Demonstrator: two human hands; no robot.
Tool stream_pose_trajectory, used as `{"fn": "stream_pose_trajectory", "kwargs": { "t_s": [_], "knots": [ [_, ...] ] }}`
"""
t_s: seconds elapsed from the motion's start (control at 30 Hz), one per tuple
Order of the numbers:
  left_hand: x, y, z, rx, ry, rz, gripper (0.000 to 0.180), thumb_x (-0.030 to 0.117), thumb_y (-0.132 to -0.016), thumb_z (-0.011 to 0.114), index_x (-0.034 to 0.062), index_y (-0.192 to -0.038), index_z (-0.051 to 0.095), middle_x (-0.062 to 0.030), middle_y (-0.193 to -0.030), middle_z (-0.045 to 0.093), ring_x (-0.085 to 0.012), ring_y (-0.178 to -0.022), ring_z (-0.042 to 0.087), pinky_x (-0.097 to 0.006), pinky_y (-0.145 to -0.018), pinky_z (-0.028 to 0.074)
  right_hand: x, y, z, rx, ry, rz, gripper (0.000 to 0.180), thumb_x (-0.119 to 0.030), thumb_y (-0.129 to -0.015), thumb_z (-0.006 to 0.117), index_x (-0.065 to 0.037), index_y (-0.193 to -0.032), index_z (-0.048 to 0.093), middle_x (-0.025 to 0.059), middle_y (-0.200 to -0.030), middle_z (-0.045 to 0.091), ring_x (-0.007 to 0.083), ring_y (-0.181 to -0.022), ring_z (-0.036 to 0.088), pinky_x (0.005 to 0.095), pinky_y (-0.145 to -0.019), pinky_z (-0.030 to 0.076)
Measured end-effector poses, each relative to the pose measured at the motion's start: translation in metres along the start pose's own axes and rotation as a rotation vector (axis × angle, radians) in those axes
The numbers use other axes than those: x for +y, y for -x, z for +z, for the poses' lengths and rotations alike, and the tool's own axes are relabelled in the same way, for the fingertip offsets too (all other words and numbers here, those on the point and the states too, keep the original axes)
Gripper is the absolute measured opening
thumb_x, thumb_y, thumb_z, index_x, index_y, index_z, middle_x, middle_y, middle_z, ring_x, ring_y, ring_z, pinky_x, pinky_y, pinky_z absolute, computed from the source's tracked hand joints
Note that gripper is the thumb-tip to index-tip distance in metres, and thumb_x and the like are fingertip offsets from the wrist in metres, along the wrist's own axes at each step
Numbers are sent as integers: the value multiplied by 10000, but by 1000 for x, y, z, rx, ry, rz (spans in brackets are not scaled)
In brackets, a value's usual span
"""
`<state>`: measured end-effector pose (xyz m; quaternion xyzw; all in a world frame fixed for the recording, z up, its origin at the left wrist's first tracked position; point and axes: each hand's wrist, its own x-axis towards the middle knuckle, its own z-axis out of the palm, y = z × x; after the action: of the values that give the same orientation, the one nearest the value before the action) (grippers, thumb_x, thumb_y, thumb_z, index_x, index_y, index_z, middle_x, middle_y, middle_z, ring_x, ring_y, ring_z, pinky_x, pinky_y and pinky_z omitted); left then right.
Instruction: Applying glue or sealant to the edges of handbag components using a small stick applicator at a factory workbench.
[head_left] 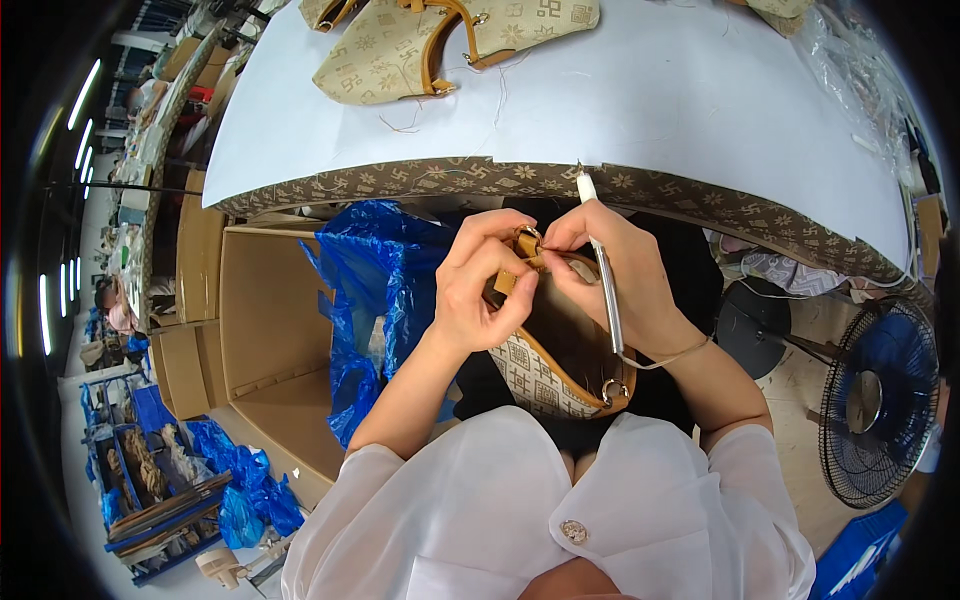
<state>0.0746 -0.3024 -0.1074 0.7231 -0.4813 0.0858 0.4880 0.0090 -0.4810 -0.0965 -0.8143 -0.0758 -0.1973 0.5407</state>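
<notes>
A patterned beige handbag [545, 372] with tan trim rests open on my lap. My left hand [470, 290] is closed on a tan leather tab [506, 281] at the bag's far end, beside a metal ring [528, 232]. Close against it, my right hand [625, 265] pinches at the same tab with thumb and forefinger. That hand also holds a slim pen-like tool [609, 300], silver with a white front part and a thin metal tip pointing away from me. A cord runs from the tool's near end past my wrist. Fingers partly hide the tab.
Ahead curves a white-topped table [400, 140] with a brown patterned edge; more beige bags [385, 55] lie on it. To the left stands a cardboard box [275, 300] with a blue plastic bag [375, 270]. A black fan [875, 400] stands at the right.
</notes>
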Motion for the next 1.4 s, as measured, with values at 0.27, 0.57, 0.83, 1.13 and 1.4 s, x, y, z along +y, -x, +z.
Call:
{"fn": "stream_pose_trajectory", "kwargs": {
  "t_s": [0.27,0.57,0.83,1.13,1.4],
  "knots": [
    [0,11,3,138,291,-405,234,-31,-873,617,3,-1081,516,-150,-1113,610,-162,-915,616,-274,-814,500,0,-2,4,-20,-266,197,207,34,-800,716,-13,-928,559,52,-831,651,133,-751,645,262,-726,528],
    [0,7,-4,208,653,-618,181,-47,-910,623,19,-1055,537,-84,-1034,656,-89,-908,613,-228,-780,497,-2,-2,7,-27,-150,112,211,31,-801,717,-16,-917,547,51,-812,635,129,-728,629,261,-715,522],
    [1,6,-6,157,541,-605,199,-46,-904,646,26,-1051,533,-73,-1005,667,-76,-847,609,-212,-748,499,1,-4,-1,-150,-269,205,226,17,-822,696,-18,-938,505,84,-797,628,168,-749,681,270,-686,540],
    [11,-7,-18,-105,547,-655,316,-87,-834,676,56,-1021,466,-60,-1076,536,-99,-935,569,-237,-793,494,1,-1,3,-99,-325,244,228,12,-818,697,-18,-940,507,60,-796,638,117,-719,650,250,-675,525],
    [14,-7,-16,-140,484,-673,417,-138,-761,691,86,-1020,452,-69,-1107,494,-148,-1029,550,-286,-906,464,3,-1,-2,-113,-342,228,212,10,-823,679,-16,-949,511,60,-811,640,112,-718,641,247,-686,524]
  ]
}}
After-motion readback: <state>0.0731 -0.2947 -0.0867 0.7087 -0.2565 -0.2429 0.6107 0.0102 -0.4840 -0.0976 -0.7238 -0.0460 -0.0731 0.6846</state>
